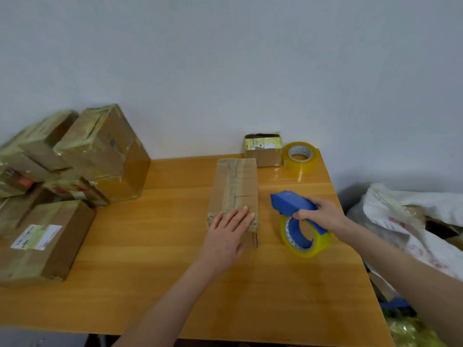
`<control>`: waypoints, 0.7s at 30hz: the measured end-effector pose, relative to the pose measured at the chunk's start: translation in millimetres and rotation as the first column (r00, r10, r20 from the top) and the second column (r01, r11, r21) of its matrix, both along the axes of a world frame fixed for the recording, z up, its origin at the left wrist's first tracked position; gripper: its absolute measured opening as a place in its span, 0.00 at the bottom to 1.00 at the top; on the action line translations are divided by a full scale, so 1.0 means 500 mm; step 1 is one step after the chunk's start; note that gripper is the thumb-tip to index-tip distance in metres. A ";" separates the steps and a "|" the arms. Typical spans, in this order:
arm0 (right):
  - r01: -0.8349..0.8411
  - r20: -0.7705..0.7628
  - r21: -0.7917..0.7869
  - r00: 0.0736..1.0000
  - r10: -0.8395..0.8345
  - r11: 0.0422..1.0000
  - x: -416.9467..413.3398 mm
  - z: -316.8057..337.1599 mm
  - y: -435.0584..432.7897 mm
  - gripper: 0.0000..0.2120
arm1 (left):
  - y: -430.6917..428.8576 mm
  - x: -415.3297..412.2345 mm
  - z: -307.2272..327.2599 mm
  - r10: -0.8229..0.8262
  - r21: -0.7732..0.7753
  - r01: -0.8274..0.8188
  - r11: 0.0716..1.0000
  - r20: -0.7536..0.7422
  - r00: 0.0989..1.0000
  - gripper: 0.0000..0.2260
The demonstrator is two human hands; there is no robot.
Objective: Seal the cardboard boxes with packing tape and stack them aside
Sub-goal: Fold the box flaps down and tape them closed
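head view: a wooden counter [155, 266] against a pale wall, seen from above and behind the two hands.
long box: a narrow cardboard box [235, 186] lies flat near the middle of the counter, its length running away from the person, a strip of clear tape along its top.
left hand [228, 229]: fingers straight and together, palm pressed flat on the near end of the long box.
right hand [323, 212]: fingers curled round the handle of a blue tape dispenser [290, 201], just right of the long box; whether the dispenser touches the counter cannot be told.
loaded roll: a yellowish tape roll [323, 244] sits in the dispenser, below the right hand.
spare roll [300, 156]: lies at the far right corner of the counter.
small box [264, 151]: taped, against the wall, beside the spare roll.
stacked boxes [100, 151]: a taped pile at the left end of the counter.
labelled box [42, 241]: lies flat at the pile's near side.
white bag [413, 216]: off the counter, at right.
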State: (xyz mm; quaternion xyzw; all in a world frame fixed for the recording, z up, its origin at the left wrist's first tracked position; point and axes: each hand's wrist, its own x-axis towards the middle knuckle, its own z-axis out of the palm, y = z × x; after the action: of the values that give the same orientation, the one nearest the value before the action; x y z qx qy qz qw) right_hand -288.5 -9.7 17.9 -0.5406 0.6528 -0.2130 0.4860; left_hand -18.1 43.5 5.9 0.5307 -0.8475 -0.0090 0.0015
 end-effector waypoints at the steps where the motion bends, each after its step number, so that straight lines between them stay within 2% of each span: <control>1: 0.076 0.053 0.030 0.996 -0.078 0.997 0.006 -0.014 0.005 0.18 | 0.001 0.000 0.001 0.000 0.000 0.000 1.000 0.001 1.000 0.34; 5: 0.272 0.192 0.268 0.925 -0.328 0.924 0.015 -0.098 0.030 0.26 | 0.004 0.001 0.004 -0.009 0.030 0.009 1.000 -0.002 1.000 0.34; 8: 0.313 0.284 0.413 0.848 -0.448 0.855 0.023 -0.119 0.047 0.25 | 0.004 0.005 -0.001 -0.029 0.015 0.029 0.999 -0.026 0.999 0.34; 11: 0.316 0.185 0.451 0.882 -0.434 0.835 0.028 -0.124 0.052 0.26 | 0.005 0.008 -0.001 -0.025 0.023 0.025 0.999 -0.012 1.000 0.34; 14: 0.294 0.041 0.393 0.941 -0.336 0.871 0.025 -0.110 0.051 0.28 | 0.006 0.005 0.005 -0.020 0.037 0.020 0.999 -0.008 1.000 0.32; 16: 0.226 -0.059 0.317 0.974 -0.219 0.921 0.027 -0.082 0.056 0.30 | 0.006 0.006 0.010 -0.028 0.088 0.034 0.995 -0.069 0.997 0.30; 18: 0.119 -0.196 0.177 0.977 -0.083 0.977 0.038 -0.057 0.057 0.30 | 0.010 0.013 0.022 0.014 0.073 0.007 0.997 -0.274 0.962 0.26; 20: 0.044 -0.304 -0.001 0.952 -0.043 0.999 0.070 -0.029 0.055 0.31 | 0.010 0.023 0.037 0.157 0.031 -0.164 0.986 -0.501 0.851 0.25; 21: 0.016 -0.306 -0.062 0.951 -0.034 0.998 0.099 -0.012 0.054 0.33 | 0.006 0.026 0.043 0.270 0.074 -0.279 0.957 -0.575 0.773 0.26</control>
State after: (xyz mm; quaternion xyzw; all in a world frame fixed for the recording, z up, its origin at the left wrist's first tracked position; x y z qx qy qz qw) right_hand -239.1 17.4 12.1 -0.5729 0.7207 -0.1517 0.3597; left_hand -5.1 46.6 27.4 0.6204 -0.7202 -0.1628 0.2645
